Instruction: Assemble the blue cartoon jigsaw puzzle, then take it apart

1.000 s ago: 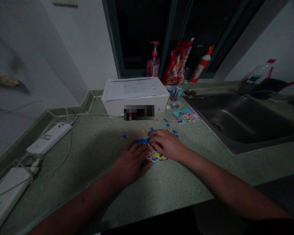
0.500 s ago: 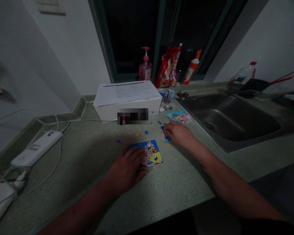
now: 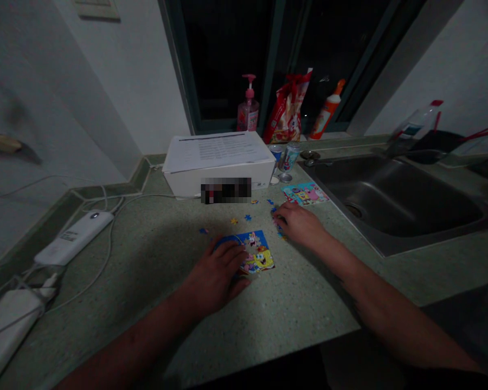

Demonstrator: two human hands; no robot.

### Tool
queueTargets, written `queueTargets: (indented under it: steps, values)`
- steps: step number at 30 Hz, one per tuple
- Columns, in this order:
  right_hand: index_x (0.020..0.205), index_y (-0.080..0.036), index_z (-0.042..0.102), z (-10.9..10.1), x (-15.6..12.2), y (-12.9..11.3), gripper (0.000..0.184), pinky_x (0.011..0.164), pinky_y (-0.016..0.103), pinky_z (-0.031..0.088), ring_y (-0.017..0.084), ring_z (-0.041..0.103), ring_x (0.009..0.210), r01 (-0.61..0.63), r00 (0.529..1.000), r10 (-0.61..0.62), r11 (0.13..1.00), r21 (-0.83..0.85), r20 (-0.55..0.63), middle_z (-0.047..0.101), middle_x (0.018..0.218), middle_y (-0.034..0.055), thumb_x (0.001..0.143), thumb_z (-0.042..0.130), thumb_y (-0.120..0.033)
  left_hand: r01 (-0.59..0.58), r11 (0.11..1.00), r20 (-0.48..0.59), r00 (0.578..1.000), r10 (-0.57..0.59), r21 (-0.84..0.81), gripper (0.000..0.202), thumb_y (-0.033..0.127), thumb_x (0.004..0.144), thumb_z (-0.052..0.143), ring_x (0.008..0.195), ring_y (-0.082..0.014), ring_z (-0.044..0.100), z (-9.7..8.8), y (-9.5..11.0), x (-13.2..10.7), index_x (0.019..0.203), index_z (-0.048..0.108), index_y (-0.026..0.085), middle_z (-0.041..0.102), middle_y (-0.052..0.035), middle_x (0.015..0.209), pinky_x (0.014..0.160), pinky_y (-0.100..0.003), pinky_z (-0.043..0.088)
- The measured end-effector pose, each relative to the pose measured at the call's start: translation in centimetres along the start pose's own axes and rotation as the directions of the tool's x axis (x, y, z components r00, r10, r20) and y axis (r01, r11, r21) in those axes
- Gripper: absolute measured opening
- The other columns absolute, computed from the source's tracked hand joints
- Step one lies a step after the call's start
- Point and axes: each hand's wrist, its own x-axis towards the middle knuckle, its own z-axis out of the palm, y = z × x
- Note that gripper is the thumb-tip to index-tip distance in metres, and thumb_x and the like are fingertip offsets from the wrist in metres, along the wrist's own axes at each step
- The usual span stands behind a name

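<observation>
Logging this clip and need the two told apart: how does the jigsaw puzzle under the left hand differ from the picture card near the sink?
The jigsaw puzzle sits mid-counter under the left hand, while the picture card lies farther back by the sink, untouched. The puzzle shows deep blue and yellow; the card, pale blue and pink. Both lie flat on the speckled green counter and carry bright cartoon prints.

A jigsaw puzzle (image 3: pixel 255 252) lay on the counter (image 3: pixel 154 271), with loose pieces (image 3: pixel 247 218) just beyond it. Farther back, a box (image 3: pixel 236 176) with papers (image 3: pixel 215 151) on top stood below the window (image 3: pixel 228 54). The sink (image 3: pixel 394 200) was on the right, and a power bank (image 3: pixel 74 237) lay on the left.
</observation>
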Motion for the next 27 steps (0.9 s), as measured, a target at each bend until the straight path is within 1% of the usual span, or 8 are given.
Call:
queueTargets:
  steps: [3, 5, 7, 9, 11, 16, 21, 27]
  values:
    - [0.104, -0.018, 0.079, 0.0, -0.1, -0.4, 0.02, 0.086, 0.04, 0.055, 0.027, 0.07, 0.097, 0.023, 1.0, -0.023, 1.0, 0.01, -0.014, 0.074, 0.105, 0.0128, 0.097, 0.06, -0.015, 0.021, 1.0, -0.037, 0.999, -0.021, -0.003, 0.041, 0.04, 0.1, 0.064, 0.13, -0.0315, 0.06, -0.5, -0.1, 0.1, 0.135, 0.062, 0.019, 0.07, -0.0101, 0.138, 0.121, -0.06, 0.037]
    - [0.103, -0.019, 0.079, 0.0, -0.2, -0.6, 0.022, 0.085, 0.04, 0.055, 0.027, 0.07, 0.095, 0.036, 0.999, -0.035, 0.999, 0.022, -0.036, 0.073, 0.104, 0.0125, 0.097, 0.058, -0.015, 0.125, 0.991, -0.082, 0.989, -0.121, 0.041, 0.034, 0.035, 0.103, 0.058, 0.124, -0.0307, 0.062, -0.9, -0.8, 0.0, 0.132, 0.063, 0.019, 0.071, -0.0107, 0.133, 0.115, -0.057, 0.044]
    - [0.104, -0.019, 0.079, 0.0, -0.2, -0.8, 0.023, 0.083, 0.04, 0.055, 0.026, 0.07, 0.095, 0.048, 0.998, -0.047, 0.998, 0.035, -0.049, 0.073, 0.104, 0.0123, 0.097, 0.057, -0.016, 0.297, 0.948, -0.138, 0.95, -0.281, 0.113, 0.031, 0.028, 0.104, 0.051, 0.118, -0.0323, 0.063, -1.2, -2.0, -0.2, 0.13, 0.064, 0.018, 0.071, -0.0133, 0.128, 0.106, -0.056, 0.05]
    - [0.105, -0.02, 0.078, 0.0, -0.2, -0.9, 0.023, 0.083, 0.039, 0.055, 0.027, 0.069, 0.096, 0.058, 0.997, -0.056, 0.998, 0.04, -0.049, 0.073, 0.105, 0.0124, 0.097, 0.057, -0.016, 0.446, 0.878, -0.217, 0.887, -0.407, 0.173, 0.036, 0.024, 0.1, 0.05, 0.121, -0.0368, 0.061, -1.4, -3.4, -0.5, 0.133, 0.062, 0.014, 0.068, -0.0189, 0.131, 0.103, -0.058, 0.051]
    - [0.105, -0.02, 0.078, 0.0, -0.2, -1.1, 0.023, 0.083, 0.039, 0.055, 0.026, 0.069, 0.097, 0.066, 0.997, -0.064, 0.997, 0.032, -0.041, 0.073, 0.105, 0.012, 0.097, 0.057, -0.017, 0.53, 0.826, -0.255, 0.84, -0.479, 0.194, 0.04, 0.027, 0.098, 0.052, 0.12, -0.0388, 0.061, -1.5, -4.7, -0.8, 0.135, 0.06, 0.013, 0.067, -0.0206, 0.131, 0.1, -0.058, 0.051]
    - [0.106, -0.02, 0.078, 0.0, -0.3, -1.4, 0.023, 0.085, 0.039, 0.055, 0.027, 0.069, 0.098, 0.057, 0.998, -0.057, 0.998, 0.016, -0.013, 0.073, 0.106, 0.0124, 0.098, 0.057, -0.018, 0.538, 0.808, -0.234, 0.84, -0.49, 0.241, 0.032, 0.034, 0.102, 0.049, 0.108, -0.0352, 0.063, -1.5, -6.0, -0.9, 0.12, 0.068, 0.017, 0.071, -0.0161, 0.116, 0.093, -0.052, 0.052]
    - [0.108, -0.018, 0.077, 0.0, -0.3, -1.6, 0.023, 0.088, 0.041, 0.055, 0.028, 0.07, 0.1, 0.061, 0.998, -0.061, 0.998, 0.029, -0.014, 0.073, 0.109, 0.0134, 0.099, 0.056, -0.019, 0.551, 0.805, -0.172, 0.834, -0.524, 0.22, 0.03, 0.029, 0.102, 0.047, 0.103, -0.0328, 0.064, -1.8, -6.3, -0.4, 0.108, 0.073, 0.016, 0.07, -0.0147, 0.108, 0.092, -0.05, 0.053]
    - [0.107, -0.018, 0.076, -0.2, -0.3, -2.1, 0.02, 0.09, 0.041, 0.054, 0.028, 0.069, 0.102, 0.094, 0.995, -0.092, 0.994, 0.047, -0.044, 0.073, 0.11, 0.0125, 0.099, 0.058, -0.018, 0.52, 0.837, -0.216, 0.849, -0.483, 0.17, 0.023, 0.03, 0.099, 0.053, 0.097, -0.0299, 0.065, -1.8, -7.5, -0.5, 0.096, 0.073, 0.019, 0.071, -0.0114, 0.099, 0.087, -0.049, 0.054]
